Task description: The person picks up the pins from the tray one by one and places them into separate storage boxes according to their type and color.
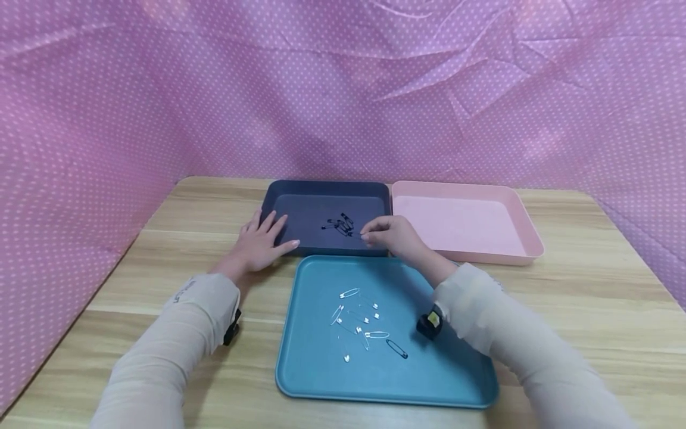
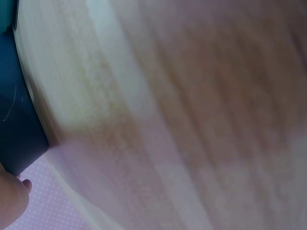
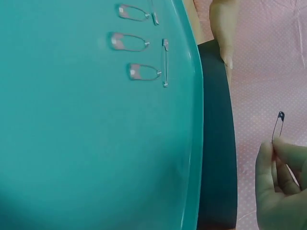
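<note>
My right hand (image 1: 393, 235) pinches a dark safety pin (image 3: 278, 124) between thumb and fingertips, over the right side of the navy tray (image 1: 300, 211). In the right wrist view the pin's capped end points up from the fingers. Just left of that hand, a small pile of black safety pins (image 1: 341, 225) lies inside the navy tray. My left hand (image 1: 259, 244) has its fingers spread at the tray's left rim, the thumb along its front edge. On the teal tray (image 1: 445, 381) nearer me lie several silver safety pins (image 1: 377, 335) and one black safety pin (image 1: 396, 349).
A pink tray (image 1: 461, 223) stands to the right of the navy one, side by side. All three trays are on a wooden table (image 1: 595, 286). Pink dotted cloth (image 1: 321, 107) hangs behind and at the sides.
</note>
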`<state>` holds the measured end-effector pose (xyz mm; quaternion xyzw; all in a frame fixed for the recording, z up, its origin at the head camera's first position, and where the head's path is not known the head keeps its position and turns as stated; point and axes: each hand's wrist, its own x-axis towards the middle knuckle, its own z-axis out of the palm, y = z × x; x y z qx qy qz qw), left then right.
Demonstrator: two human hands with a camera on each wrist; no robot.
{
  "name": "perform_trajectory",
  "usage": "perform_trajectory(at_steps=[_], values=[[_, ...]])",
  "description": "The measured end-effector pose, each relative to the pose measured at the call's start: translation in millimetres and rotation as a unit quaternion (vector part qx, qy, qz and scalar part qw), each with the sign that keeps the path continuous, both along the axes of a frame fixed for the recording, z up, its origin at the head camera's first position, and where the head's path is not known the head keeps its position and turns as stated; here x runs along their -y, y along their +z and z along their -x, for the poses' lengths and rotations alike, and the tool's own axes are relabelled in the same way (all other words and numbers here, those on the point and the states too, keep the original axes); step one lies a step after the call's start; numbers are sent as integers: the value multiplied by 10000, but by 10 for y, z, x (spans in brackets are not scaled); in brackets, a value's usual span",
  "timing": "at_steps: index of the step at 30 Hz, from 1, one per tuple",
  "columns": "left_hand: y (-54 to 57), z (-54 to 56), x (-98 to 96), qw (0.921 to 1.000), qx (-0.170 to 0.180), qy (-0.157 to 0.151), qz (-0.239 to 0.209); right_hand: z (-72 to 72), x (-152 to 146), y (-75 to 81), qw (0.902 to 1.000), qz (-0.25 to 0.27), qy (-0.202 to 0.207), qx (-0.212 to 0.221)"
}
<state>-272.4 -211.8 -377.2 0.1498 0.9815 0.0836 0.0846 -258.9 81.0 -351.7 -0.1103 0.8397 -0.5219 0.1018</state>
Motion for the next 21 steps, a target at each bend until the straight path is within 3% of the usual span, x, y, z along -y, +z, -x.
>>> perform_trajectory(at_steps=[7,13,21], values=[[-9,-17,-4,10000,-17,21,24,123,130,-39,9985,412,-283,226],[-5,-12,-8,10000,-25,35,40,250,223,-112,9985,108,-490,228],[2,-15,-9,10000,-6,47,45,380,345,-202,9987,-26,-434,281]])
